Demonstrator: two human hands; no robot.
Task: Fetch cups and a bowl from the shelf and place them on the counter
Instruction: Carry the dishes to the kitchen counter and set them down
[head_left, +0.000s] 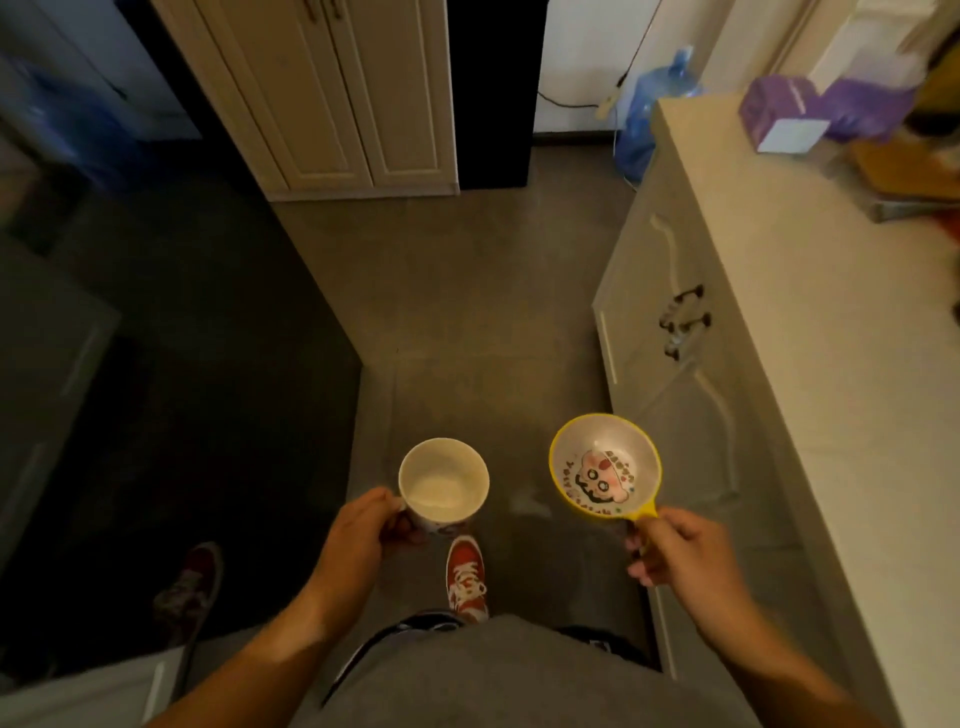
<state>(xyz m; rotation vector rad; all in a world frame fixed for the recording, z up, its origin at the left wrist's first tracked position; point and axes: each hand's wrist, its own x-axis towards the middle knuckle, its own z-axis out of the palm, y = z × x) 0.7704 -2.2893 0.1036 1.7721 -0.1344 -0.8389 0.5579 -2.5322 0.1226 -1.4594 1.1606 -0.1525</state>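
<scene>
**Spotter:** Two pieces are in your hands in the head view, and neither is on the counter yet. Your left hand (363, 530) has its fingers curled round the handle side of the cream ceramic mug (444, 480). Your right hand (670, 551) pinches the small tab handle of the yellow-rimmed bowl with a cartoon print inside (605, 467). Both are mouth-up over the grey tiled floor (457, 312).

**Operator:** How will they handle?

**Spotter:** I'd judge the mug stiff, fairly heavy and breakable, so keep your fingers through the handle or wrapped round the body. The bowl looks like light plastic. Held only by its tab it can tip easily, so support its underside if it sways.

**Operator:** And the landing spot?

**Spotter:** The pale, smooth counter top (831, 338) runs along your right, just beside the bowl hand. Its near stretch looks flat and hard, so lower the mug gently. At the far end there's a purple box (779, 111) among blurred clutter. A blue water jug (660, 98) stands on the floor beyond the counter's end, and cream panelled cupboard doors (332, 93) are ahead of you. Your red sneaker (467, 577) is directly under the mug.
</scene>
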